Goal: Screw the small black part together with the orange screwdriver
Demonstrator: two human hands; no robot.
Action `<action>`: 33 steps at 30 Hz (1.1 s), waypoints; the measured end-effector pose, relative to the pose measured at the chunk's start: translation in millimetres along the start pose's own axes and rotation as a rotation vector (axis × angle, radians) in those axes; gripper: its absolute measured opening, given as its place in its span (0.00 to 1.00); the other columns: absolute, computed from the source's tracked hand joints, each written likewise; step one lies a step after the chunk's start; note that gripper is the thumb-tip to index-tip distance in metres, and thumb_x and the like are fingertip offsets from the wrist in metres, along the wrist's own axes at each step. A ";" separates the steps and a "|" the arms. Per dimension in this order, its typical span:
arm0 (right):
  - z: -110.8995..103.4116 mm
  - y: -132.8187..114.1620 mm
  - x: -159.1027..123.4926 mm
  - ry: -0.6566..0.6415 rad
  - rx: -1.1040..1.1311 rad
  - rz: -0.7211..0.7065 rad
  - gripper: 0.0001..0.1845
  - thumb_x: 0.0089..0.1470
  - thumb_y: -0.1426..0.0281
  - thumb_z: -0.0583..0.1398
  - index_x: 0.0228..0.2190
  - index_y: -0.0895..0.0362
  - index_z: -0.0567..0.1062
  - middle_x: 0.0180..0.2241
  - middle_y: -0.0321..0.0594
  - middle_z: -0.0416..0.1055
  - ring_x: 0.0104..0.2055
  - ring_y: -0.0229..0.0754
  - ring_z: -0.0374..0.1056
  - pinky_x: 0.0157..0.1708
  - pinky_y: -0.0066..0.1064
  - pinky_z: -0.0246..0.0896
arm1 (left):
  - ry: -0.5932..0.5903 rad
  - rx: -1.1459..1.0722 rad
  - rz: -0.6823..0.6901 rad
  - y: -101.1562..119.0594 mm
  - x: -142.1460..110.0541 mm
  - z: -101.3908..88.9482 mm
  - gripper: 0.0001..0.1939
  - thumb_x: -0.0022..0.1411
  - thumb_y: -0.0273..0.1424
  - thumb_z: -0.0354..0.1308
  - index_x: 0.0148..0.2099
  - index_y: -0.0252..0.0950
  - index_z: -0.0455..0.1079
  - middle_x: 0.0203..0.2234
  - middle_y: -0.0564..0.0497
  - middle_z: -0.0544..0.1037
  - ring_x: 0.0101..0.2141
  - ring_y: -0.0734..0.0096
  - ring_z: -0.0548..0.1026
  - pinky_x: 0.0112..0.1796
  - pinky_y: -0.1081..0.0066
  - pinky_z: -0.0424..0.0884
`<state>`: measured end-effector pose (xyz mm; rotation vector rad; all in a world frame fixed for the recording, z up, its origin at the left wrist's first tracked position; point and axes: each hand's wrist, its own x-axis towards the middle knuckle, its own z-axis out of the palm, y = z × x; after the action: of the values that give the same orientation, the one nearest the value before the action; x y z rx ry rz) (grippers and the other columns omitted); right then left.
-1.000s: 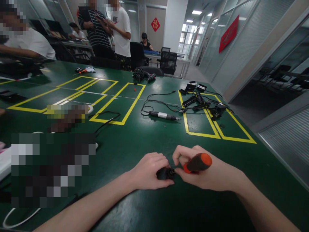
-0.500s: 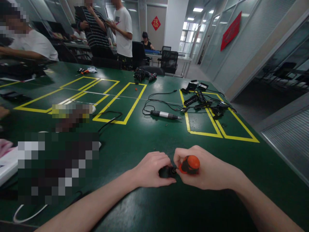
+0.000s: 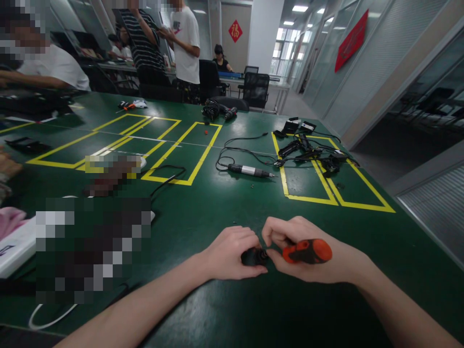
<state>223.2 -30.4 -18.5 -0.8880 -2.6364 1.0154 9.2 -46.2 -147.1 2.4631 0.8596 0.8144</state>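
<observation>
the left hand point(image 3: 232, 252) is closed on a small black part point(image 3: 251, 257) over the near side of the green desk point(image 3: 188, 309). the right hand point(image 3: 315, 274) grips an orange-and-black tool handle point(image 3: 306, 251), tilted rightward, just beside the part. contact between the two cannot be clearly confirmed. a corded pen-shaped tool point(image 3: 249, 170) lies beyond both hands.

glass partition wall point(image 3: 398, 63), red banner point(image 3: 352, 41), white pillar point(image 3: 267, 34), bright windows point(image 3: 286, 46), black mesh chair point(image 3: 255, 90), grey floor point(image 3: 297, 102)
</observation>
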 end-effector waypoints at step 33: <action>-3.7 2.0 -1.0 -0.021 0.076 0.045 0.07 0.54 0.77 0.59 0.35 0.55 0.69 0.26 0.30 0.66 0.26 0.35 0.61 0.29 0.26 0.55 | -0.031 -0.027 -0.035 3.8 -0.2 -4.8 0.15 0.62 0.43 0.67 0.40 0.37 0.71 0.35 0.50 0.81 0.37 0.65 0.80 0.39 0.67 0.72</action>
<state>226.3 -27.7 -17.0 -0.9288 -2.5862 1.1342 7.6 -48.2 -141.6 2.4241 0.8721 0.7689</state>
